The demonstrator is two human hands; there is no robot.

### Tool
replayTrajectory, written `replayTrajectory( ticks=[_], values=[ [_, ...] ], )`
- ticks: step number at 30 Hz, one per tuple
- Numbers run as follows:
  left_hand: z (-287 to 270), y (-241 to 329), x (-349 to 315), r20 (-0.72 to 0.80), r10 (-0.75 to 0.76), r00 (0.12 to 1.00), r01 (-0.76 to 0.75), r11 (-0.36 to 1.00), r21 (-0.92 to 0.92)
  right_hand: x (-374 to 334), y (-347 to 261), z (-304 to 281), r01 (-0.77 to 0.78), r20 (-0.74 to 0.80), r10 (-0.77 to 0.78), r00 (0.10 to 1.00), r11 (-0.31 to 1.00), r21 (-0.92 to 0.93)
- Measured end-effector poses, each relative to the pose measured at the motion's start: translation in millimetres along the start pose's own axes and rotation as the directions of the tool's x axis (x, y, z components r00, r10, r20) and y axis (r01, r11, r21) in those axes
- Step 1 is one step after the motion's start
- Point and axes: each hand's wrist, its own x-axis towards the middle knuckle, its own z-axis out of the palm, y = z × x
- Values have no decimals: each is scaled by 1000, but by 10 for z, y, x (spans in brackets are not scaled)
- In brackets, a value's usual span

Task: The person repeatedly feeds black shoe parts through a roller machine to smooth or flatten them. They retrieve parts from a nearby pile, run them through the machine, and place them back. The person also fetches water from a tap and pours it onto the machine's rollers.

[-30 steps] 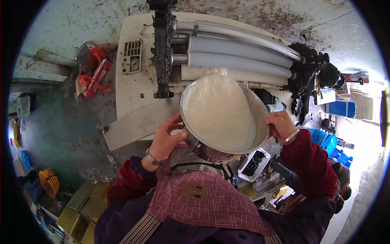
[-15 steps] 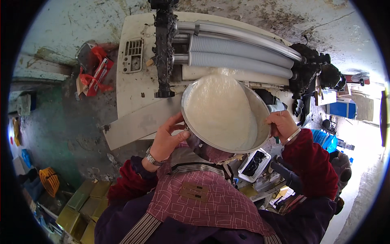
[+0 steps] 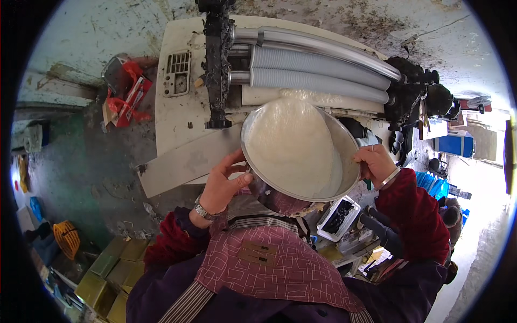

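A round stainless-steel pot (image 3: 348, 164) is held up in front of me, tilted away toward a machine with rollers. Cream-coloured liquid (image 3: 291, 145) fills its far and left side, leaving the inner wall bare on the right. At the far rim the liquid reaches the lip and seems to run over it, below the rollers. My left hand (image 3: 222, 184) grips the pot's left side, fingers against the wall and thumb nearer me. On the right edge, my right hand (image 3: 377, 166) is closed round the rim; its fingertips are partly hidden.
Beyond the pot lie ridged grey rollers (image 3: 318, 77) and a shiny metal roller (image 3: 323, 43), between dark grimy end frames (image 3: 215, 70). A flat pale board (image 3: 188, 159) slants at the left. A white tray (image 3: 338, 218) with dark pieces sits below right; metal tins (image 3: 97, 288) stand lower left.
Hardly anything differs. The pot and my right hand have shifted very slightly to the right, and the liquid stands much the same in the tilted pot.
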Motion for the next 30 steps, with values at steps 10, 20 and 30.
replayTrajectory(
  ticks=[10, 20, 30],
  values=[
    [54, 34, -17, -6, -54, 999, 54, 997, -46, 8, -28, -43, -16, -7, 16, 1000, 1000, -4],
    [73, 16, -11, -6, -24, 1000, 24, 1000, -10, 42, -43, -60, -31, 18, 31, 999, 999, -22],
    [116, 34, -33, -24, 25, 999, -25, 999, -34, 38, -52, -70, -30, 24, 31, 999, 999, -42]
  ],
)
